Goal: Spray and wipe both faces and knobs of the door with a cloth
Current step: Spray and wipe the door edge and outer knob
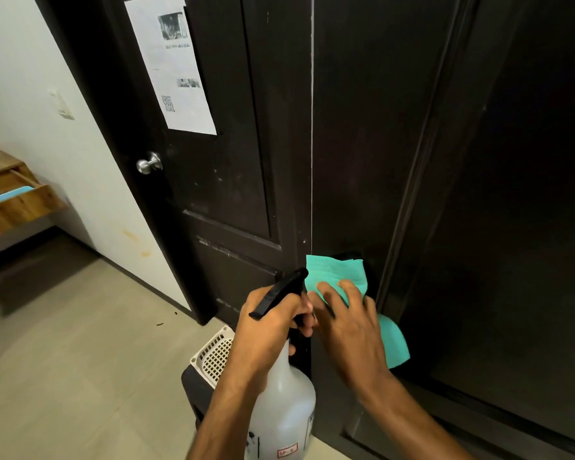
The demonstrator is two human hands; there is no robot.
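Observation:
A dark brown door [233, 134] stands ahead, with a silver knob [149, 163] on its left side and a printed paper sheet [173, 64] taped near the top. My left hand [273, 323] grips the neck of a translucent spray bottle [284, 403] with a black trigger head, held low in front of the door's edge. My right hand [349, 323] presses a teal cloth [337, 273] flat against the dark panel [362, 144] right of the thin light gap. Its fingers are spread and blurred.
A white perforated basket [214, 355] sits on a dark box by the door's foot. A wooden drawer unit [17, 197] with an open drawer juts from the left wall. A wall switch [62, 106] is on the white wall. Pale tiled floor [80, 360] spreads to the left.

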